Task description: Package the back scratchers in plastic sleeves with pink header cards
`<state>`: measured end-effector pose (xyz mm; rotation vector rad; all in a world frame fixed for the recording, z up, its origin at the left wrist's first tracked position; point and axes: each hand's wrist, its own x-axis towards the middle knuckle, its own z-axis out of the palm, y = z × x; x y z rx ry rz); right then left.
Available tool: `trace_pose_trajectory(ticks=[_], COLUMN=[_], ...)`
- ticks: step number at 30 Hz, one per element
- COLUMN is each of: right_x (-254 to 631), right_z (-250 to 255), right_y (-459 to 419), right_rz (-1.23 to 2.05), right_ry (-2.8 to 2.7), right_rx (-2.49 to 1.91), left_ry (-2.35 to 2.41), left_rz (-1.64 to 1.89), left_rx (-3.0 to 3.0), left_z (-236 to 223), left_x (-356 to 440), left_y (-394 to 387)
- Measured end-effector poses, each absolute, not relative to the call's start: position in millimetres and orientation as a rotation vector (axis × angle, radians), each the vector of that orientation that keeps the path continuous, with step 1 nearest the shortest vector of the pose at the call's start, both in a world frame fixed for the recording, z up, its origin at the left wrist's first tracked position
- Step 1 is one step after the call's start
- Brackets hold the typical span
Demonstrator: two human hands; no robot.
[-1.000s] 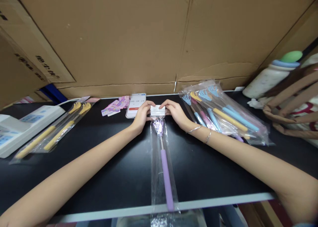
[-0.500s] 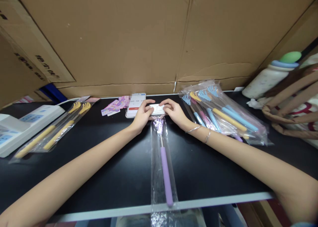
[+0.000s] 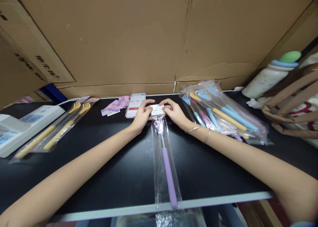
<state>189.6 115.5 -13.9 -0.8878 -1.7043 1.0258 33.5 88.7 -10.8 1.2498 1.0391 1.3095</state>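
Observation:
A purple back scratcher (image 3: pixel 169 177) lies in a long clear plastic sleeve on the black table, its claw end away from me and its handle end reaching the front edge. At the sleeve's far end is a small white card (image 3: pixel 157 110) with print too small to read. My left hand (image 3: pixel 142 116) pinches the card's left side between thumb and fingers. On the opposite side my right hand (image 3: pixel 174 112) grips the card in the same way. Whether the card is inside the sleeve or over its end, I cannot tell.
Two yellow back scratchers (image 3: pixel 59 134) in sleeves lie left, beside a white power strip (image 3: pixel 29 127). Pink-purple cards (image 3: pixel 114 107) and a phone (image 3: pixel 135 105) sit at the back. Several bagged scratchers (image 3: pixel 223 114), a bottle (image 3: pixel 269 76) and a bag (image 3: pixel 293 111) stand right.
The handle end of the purple back scratcher and its sleeve have swung slightly to the right. The white card has tilted a little; both hands stay in nearly the same place.

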Motion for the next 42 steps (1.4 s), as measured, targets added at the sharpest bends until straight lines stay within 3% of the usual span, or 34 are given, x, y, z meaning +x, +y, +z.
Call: trace_pose_trajectory(ticks=[19,42], right_x=[190.2,192.4], right_z=[-11.4,3.9], right_y=[112.6,111.8], right_rz=[1.046,1.404], right_ry=[-1.722,-1.391], right_rx=[-0.844,-0.912], left_ry=[1.054,0.952], left_rz=[1.295,1.211], left_rx=[1.264,1.287], left_z=[-6.2,-5.8], left_x=[35.9,33.7], left_y=[85.3,84.8])
